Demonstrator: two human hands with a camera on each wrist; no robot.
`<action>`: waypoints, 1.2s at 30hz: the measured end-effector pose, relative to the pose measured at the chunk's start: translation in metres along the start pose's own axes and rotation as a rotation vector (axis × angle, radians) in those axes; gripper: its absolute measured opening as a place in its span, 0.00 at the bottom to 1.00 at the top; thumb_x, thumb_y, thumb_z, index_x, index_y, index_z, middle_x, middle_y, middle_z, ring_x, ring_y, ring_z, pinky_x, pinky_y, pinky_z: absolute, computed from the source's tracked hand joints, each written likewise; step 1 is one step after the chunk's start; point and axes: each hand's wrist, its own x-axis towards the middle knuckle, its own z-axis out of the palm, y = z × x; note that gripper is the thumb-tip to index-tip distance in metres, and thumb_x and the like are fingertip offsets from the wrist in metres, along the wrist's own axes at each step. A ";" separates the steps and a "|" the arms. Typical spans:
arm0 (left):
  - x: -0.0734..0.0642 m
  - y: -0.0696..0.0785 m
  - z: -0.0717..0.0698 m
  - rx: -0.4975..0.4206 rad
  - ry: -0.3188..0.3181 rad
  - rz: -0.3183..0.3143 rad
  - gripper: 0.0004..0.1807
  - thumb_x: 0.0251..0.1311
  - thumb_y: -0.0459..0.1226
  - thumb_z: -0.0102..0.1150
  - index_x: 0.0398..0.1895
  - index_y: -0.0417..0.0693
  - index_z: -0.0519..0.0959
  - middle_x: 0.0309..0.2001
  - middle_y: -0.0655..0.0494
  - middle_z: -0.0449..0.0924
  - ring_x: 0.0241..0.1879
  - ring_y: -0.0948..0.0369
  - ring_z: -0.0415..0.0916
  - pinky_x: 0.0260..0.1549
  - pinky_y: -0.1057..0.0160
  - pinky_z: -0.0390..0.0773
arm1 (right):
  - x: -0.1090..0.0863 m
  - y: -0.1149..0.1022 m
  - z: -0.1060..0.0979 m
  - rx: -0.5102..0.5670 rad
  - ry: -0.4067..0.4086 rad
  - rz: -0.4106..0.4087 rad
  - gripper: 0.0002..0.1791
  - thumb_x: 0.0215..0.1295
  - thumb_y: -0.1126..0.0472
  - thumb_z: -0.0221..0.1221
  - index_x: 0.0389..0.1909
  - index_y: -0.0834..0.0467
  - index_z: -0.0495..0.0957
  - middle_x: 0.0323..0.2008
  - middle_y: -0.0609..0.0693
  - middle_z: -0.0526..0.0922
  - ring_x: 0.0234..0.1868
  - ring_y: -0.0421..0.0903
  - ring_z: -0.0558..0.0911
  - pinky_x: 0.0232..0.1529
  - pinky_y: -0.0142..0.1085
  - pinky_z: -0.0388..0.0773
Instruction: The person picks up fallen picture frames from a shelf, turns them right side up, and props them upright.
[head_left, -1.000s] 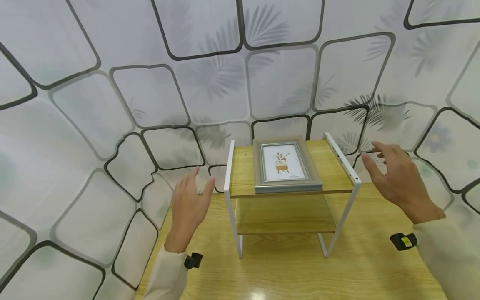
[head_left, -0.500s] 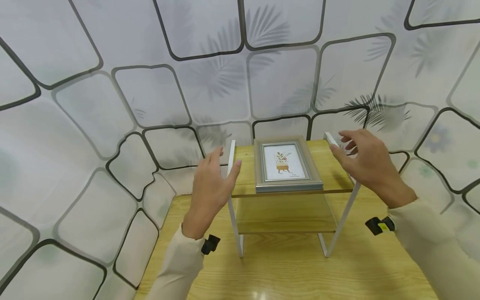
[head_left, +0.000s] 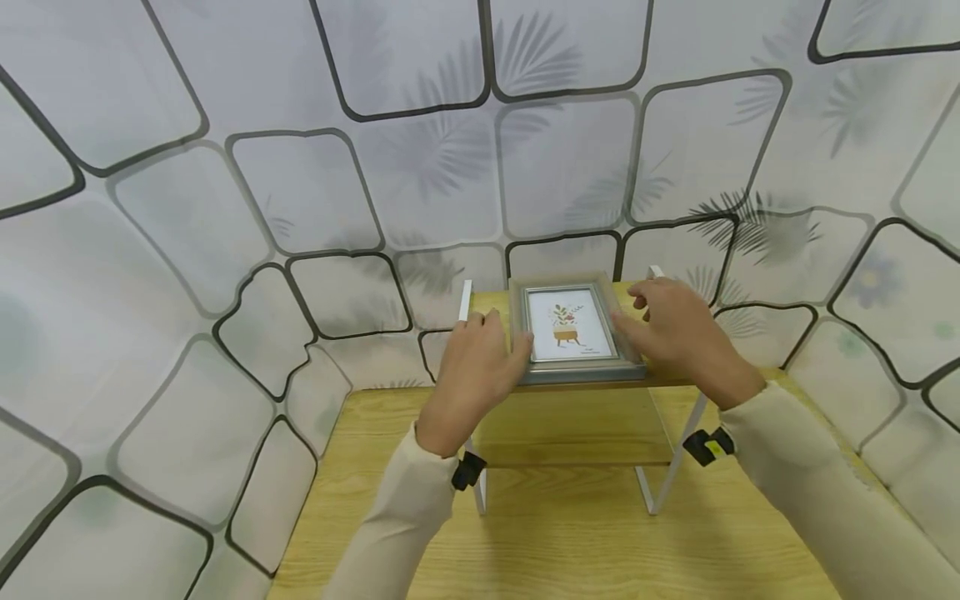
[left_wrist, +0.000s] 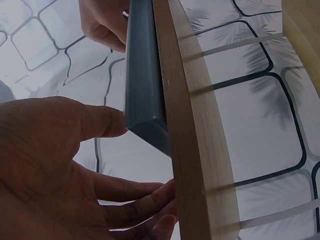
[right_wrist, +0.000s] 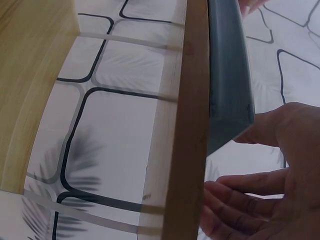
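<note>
While the left hand [head_left: 477, 360] is placed at the left edge of the picture frame [head_left: 567, 325], thumb and fingers spread wide, the frame is supported flat on the top of the white-legged shelf [head_left: 573, 429]; its right edge is flanked by the right hand [head_left: 678, 333], fingers likewise parted from the thumb.

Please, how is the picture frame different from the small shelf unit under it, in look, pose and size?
The picture frame is beige-grey around a white print; the shelf unit has yellowish wood-look boards and white legs.
The picture frame lies flat, while the shelf unit stands upright on its legs.
The picture frame is smaller than the shelf unit.
Both have straight edges.
</note>
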 end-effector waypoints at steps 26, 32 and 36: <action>0.014 0.008 0.012 0.204 0.063 0.130 0.24 0.66 0.32 0.50 0.11 0.50 0.60 0.21 0.51 0.67 0.26 0.54 0.67 0.31 0.57 0.72 | 0.009 0.002 0.014 -0.016 -0.084 0.009 0.22 0.72 0.55 0.56 0.16 0.57 0.71 0.15 0.48 0.70 0.17 0.44 0.66 0.20 0.36 0.61; 0.016 0.006 0.013 0.169 0.045 0.127 0.24 0.66 0.31 0.49 0.10 0.51 0.59 0.20 0.54 0.62 0.25 0.55 0.65 0.34 0.58 0.70 | 0.009 0.001 0.014 -0.008 -0.083 0.012 0.22 0.72 0.55 0.56 0.15 0.56 0.69 0.15 0.48 0.68 0.17 0.44 0.65 0.19 0.36 0.60; 0.017 0.004 0.013 0.131 0.051 0.124 0.25 0.66 0.31 0.49 0.10 0.51 0.58 0.19 0.55 0.59 0.24 0.56 0.61 0.32 0.60 0.67 | 0.009 0.001 0.014 -0.006 -0.076 0.027 0.23 0.72 0.56 0.56 0.14 0.55 0.66 0.13 0.47 0.63 0.16 0.43 0.62 0.19 0.35 0.58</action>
